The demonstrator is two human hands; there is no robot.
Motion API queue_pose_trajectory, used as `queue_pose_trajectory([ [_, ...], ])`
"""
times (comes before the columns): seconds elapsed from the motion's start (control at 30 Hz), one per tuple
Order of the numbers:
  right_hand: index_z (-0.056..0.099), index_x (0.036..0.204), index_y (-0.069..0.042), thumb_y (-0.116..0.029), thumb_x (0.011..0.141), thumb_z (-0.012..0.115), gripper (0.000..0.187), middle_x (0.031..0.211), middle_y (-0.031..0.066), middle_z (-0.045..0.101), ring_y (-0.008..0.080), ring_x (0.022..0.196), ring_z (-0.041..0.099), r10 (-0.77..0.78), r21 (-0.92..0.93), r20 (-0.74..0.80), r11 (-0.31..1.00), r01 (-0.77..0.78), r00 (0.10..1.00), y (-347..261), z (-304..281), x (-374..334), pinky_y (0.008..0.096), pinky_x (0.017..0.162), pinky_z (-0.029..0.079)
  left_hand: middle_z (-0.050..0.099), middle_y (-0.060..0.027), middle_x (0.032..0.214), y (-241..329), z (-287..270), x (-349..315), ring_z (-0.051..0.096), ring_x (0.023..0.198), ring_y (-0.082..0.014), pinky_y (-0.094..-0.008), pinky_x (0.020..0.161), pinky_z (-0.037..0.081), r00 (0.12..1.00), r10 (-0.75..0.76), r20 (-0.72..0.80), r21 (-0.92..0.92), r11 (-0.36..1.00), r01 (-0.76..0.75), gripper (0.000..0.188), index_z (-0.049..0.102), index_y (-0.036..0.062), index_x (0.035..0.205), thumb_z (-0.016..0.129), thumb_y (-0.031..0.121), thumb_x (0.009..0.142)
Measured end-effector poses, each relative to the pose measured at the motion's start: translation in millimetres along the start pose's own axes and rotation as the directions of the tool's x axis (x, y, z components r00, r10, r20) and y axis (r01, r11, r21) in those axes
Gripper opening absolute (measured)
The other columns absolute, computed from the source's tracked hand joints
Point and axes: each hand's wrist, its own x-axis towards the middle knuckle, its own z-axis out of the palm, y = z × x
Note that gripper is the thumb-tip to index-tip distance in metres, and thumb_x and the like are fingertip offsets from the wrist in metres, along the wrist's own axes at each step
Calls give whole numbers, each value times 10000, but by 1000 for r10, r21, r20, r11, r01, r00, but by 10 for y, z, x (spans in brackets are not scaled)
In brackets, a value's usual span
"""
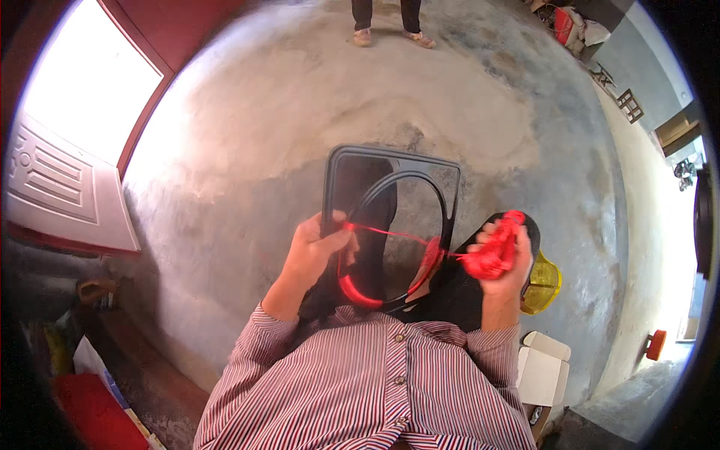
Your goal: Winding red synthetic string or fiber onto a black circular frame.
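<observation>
The left hand [315,244] grips a black frame [328,184], right hand [513,276] holds bunched red string [489,256], yellow container [546,283], open white box [541,371], contents unclear.

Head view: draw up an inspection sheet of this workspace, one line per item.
Surface: grey floor, patchy in tone.
Job's things: dark frame with round opening, red wrapping along the opening's lower rim; red bundle, with a strand stretched toward the left hand.
Clutter: yellow object and open white box, both at right.
Grippers: left hand holds the frame's left side; right hand grips the bundle.
Cables: nothing seen.
Surroundings: standing person's legs ahead; white panelled door at left.
</observation>
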Motion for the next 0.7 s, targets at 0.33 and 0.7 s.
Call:
queue_pose_trajectory([
  [0.33,440,1249,-28,-193,846,675,495,1065,87,619,170,940,610,174,-750,359,639,172,917,698,717,59,291,812,483,380,-180,1418,77,260,-6,506,1172,-313,-357,944,436,801,507,318,597,549,-585,312,626,-20,1045,599,-26,735],
  [0.7,556,1181,26,-179,944,500,319,1071,66,626,164,978,590,184,-570,351,820,53,918,672,542,196,310,866,459,210,-85,1522,-95,237,122,320,1352,-229,-356,1071,293,753,528,392,82,795,-600,491,566,-3,1235,627,-51,750],
])
